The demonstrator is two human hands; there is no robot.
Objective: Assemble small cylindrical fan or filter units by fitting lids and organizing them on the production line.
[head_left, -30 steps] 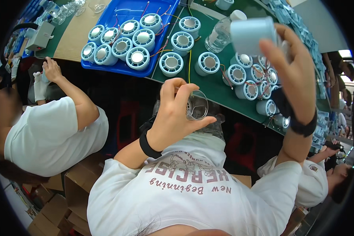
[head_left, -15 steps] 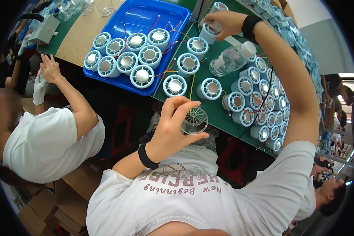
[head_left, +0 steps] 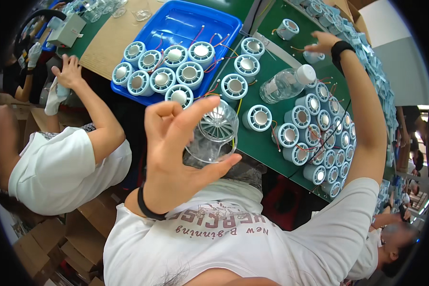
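My left hand point(head_left: 176, 148) is raised in front of my shirt, thumb and fingers curved around a clear plastic cup point(head_left: 212, 131). Thin radial ribs show inside this cup. Far off at the right, my right hand point(head_left: 325, 43) reaches over the green table with thumb and forefinger apart. Just below its fingers is a light blue cylinder point(head_left: 313, 57), partly covered; whether they touch is unclear. Another light blue motor-like unit point(head_left: 288, 29) lies to the left of that hand. Similar units with round silver centres, such as this ribbed one point(head_left: 252, 46), line up beside the tray.
A blue tray point(head_left: 224, 24) holds several such units with coloured wires. A clear bottle point(head_left: 281, 86) with a white cap stands mid-table. Many more units point(head_left: 314, 128) crowd the right side, near a heap of pale blue pieces point(head_left: 367, 62). A co-worker point(head_left: 66, 157) sits at left.
My right hand has let go of a light blue unit, which now stands in the row by the tray, and moved right. My left hand has lifted the clear cup closer and leftward.
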